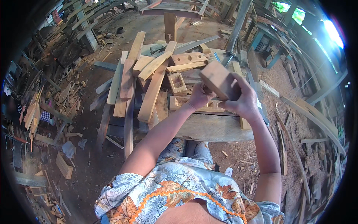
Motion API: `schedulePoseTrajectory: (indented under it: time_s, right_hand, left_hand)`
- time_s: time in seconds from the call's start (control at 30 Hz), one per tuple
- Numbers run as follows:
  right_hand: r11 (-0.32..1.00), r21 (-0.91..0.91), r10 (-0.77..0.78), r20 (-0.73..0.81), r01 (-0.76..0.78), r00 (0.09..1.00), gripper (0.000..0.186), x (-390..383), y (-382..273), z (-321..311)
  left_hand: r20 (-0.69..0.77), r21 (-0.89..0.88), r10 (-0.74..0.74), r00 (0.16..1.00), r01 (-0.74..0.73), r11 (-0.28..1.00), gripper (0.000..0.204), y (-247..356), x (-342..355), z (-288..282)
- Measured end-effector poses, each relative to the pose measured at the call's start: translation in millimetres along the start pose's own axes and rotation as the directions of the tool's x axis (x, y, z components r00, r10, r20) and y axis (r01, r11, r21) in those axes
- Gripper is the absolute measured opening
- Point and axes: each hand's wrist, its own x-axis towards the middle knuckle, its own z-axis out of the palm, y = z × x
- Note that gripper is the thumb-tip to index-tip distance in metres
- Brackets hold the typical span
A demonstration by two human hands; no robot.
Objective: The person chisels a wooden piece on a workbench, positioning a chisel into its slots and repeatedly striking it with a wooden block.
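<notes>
A pale, squared wooden block (216, 76) is held tilted above the table. My right hand (244, 99) grips its right end, fingers over the far side and thumb below. My left hand (201, 98) is closed, its fingers curled against the block's lower left side; what they hold, if anything, is hidden. Under my hands lies a wooden piece with hollows cut in it (179, 102). Just left of it stands a small wood block with a square recess (177, 83). Farther back is a wood piece with round holes (189, 58).
Long boards (153, 95) lie stacked across the left half of the wooden table (212, 128). A clamp-like metal tool (232, 56) sits at the back right. Beyond stands an upright post (170, 28). Offcuts and sawdust cover the floor; long planks (313, 119) lie at right.
</notes>
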Motion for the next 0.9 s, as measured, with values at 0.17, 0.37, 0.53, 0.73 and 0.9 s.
schedulePoseTrajectory:
  time_s: [0.17,0.37,0.53,0.73,0.9]
  right_hand:
    - [0.785,0.601,0.229,-0.057,-0.149,0.972,0.090,-30.6,48.0,10.6]
    - [0.540,0.708,0.563,0.099,-0.456,0.821,0.086,-100.3,109.1,77.2]
    - [0.461,0.809,0.499,0.105,-0.366,0.860,0.081,-123.6,137.0,108.9]
    - [0.406,0.837,0.423,0.184,-0.367,0.887,0.073,-126.3,161.6,104.7]
    - [0.312,0.894,0.455,0.154,-0.320,0.877,0.067,-135.5,171.6,108.0]
  left_hand:
    - [-0.122,0.155,0.084,0.989,-0.064,0.986,0.012,-4.4,1.2,-16.4]
    - [-0.467,-0.129,-0.056,0.882,-0.006,0.992,0.016,16.0,9.8,-30.6]
    - [-0.293,-0.011,0.055,0.954,-0.061,0.998,0.015,48.3,18.9,-12.1]
    - [0.384,0.828,-0.152,0.911,-0.267,0.494,0.020,44.9,5.1,-3.0]
    - [0.185,0.965,-0.437,0.880,-0.080,0.249,0.037,11.8,-24.0,-14.0]
